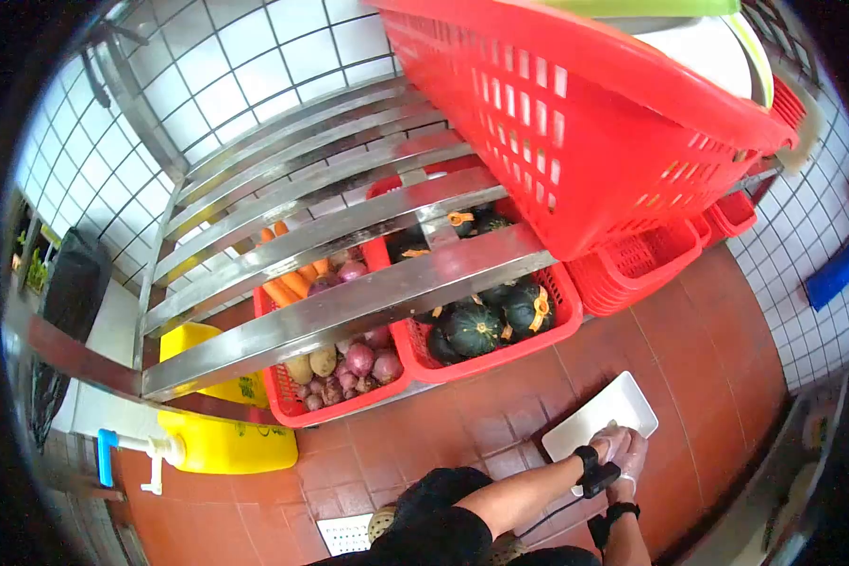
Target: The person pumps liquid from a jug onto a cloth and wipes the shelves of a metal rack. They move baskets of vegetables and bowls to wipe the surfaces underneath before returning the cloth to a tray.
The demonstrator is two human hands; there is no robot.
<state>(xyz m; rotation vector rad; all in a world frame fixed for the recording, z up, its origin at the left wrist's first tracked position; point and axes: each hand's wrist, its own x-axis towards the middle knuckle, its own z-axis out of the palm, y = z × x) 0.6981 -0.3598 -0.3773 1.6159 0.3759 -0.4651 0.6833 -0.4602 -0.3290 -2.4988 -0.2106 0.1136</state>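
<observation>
Both hands are in clear plastic gloves and pressed together over the near edge of a white rectangular tray (585, 429) low above the tiled floor. My left hand (610, 441) reaches in from the left, its fingers bent and closed. Beside it my right hand (632, 457) touches it, also with fingers curled in. Whatever may lie between the fingers is hidden by the hands and gloves. Black bands circle both wrists.
A slatted metal rack (349, 274) carries a large red basket (538, 113). Below stand red baskets of green squashes (476, 325), onions (359, 359), potatoes and carrots (297, 281). A yellow jug with a pump (226, 443) is at left. Stacked red baskets (641, 259) stand right.
</observation>
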